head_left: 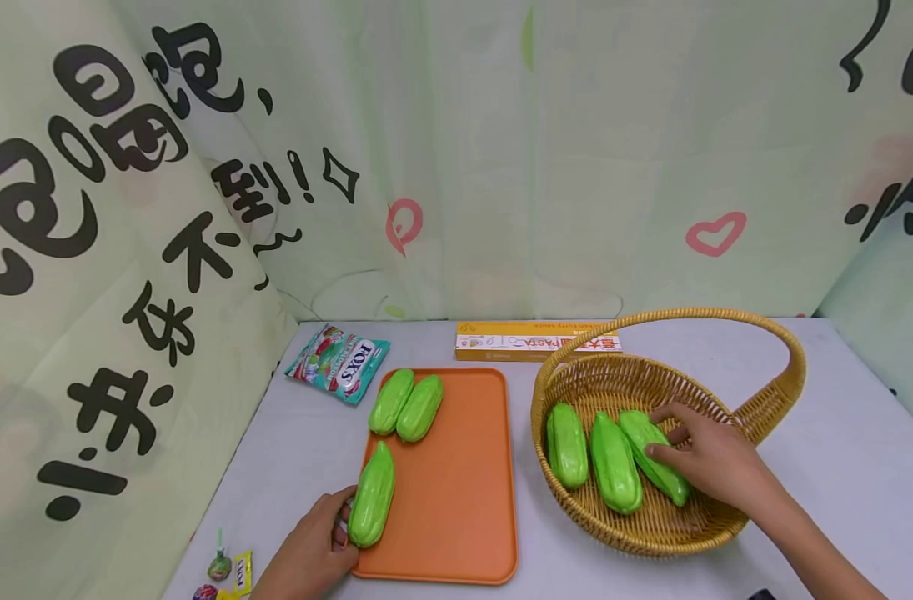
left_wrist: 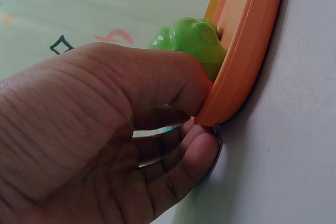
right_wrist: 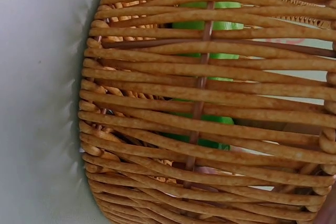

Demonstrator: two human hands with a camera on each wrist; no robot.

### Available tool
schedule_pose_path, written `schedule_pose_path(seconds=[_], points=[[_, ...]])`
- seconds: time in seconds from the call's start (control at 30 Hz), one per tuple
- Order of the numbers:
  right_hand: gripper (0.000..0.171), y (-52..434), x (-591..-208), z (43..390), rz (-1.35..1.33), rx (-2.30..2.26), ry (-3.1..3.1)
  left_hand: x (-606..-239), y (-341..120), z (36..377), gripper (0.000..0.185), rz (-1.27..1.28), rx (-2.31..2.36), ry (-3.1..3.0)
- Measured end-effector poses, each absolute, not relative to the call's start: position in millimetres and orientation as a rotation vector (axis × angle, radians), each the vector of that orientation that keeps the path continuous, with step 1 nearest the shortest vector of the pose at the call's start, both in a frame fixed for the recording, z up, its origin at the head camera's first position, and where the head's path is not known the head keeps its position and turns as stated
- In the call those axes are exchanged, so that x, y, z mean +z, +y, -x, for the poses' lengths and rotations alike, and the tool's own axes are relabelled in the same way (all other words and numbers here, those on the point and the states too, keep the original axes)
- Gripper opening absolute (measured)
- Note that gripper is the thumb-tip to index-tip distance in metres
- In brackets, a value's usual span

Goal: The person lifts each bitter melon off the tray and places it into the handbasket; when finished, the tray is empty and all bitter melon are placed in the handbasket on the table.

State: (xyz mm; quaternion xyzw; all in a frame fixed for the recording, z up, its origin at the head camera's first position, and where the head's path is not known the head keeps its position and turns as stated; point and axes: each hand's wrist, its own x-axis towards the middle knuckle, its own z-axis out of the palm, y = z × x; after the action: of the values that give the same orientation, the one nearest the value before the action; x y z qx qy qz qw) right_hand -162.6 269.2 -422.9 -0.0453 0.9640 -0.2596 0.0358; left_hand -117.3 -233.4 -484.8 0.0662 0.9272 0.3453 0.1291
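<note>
At the lower left of an orange tray [head_left: 456, 500], my left hand [head_left: 317, 537] grips the rim. In the left wrist view its thumb [left_wrist: 194, 85] lies over the tray's edge and the fingertips are under it. A glossy green gourd [head_left: 372, 496] lies on the tray beside that hand; two more gourds [head_left: 405, 406] lie at the far left corner. Inside the wicker basket [head_left: 651, 546], my right hand [head_left: 707, 454] holds the rightmost green gourd [head_left: 644, 442] between thumb and fingers. Two other gourds [head_left: 615, 462] lie left of it. Basket weave mostly hides this in the right wrist view.
The basket's tall handle [head_left: 714, 314] arches over its far side. A teal candy bag [head_left: 339, 362] lies behind the tray, and a yellow pasta box [head_left: 501, 342] sits along the back edge. Small wrapped candies [head_left: 219, 567] lie front left. Printed curtains [head_left: 546, 167] enclose the table.
</note>
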Motion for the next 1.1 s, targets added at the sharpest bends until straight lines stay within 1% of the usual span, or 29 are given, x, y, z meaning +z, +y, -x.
schedule_pose_path(seconds=[0.23,0.33,0.43,0.6,0.73,0.9,1.1], points=[[0.049,267,-418,158,0.145,-0.76,2.998,-486,-233,117,0.074,-0.206,1.008,2.709],[0.049,261,-408,150,0.16,-0.765,3.045,-486,-233,117,0.074,-0.2,1.005,2.706],[0.045,244,-392,139,0.213,-0.859,3.068,-485,-233,117,0.075,-0.178,0.999,2.694],[0.036,191,-372,122,0.468,-1.252,2.955,-486,-233,117,0.074,-0.168,0.987,2.707],[0.04,140,-372,118,0.664,-1.568,2.701,-485,-233,117,0.074,-0.18,0.983,2.726],[0.043,78,-389,125,0.648,-1.754,2.366,-485,-234,116,0.075,-0.195,1.007,2.716],[0.045,21,-424,143,0.552,-1.746,2.313,-483,-235,116,0.075,-0.217,1.041,2.696]])
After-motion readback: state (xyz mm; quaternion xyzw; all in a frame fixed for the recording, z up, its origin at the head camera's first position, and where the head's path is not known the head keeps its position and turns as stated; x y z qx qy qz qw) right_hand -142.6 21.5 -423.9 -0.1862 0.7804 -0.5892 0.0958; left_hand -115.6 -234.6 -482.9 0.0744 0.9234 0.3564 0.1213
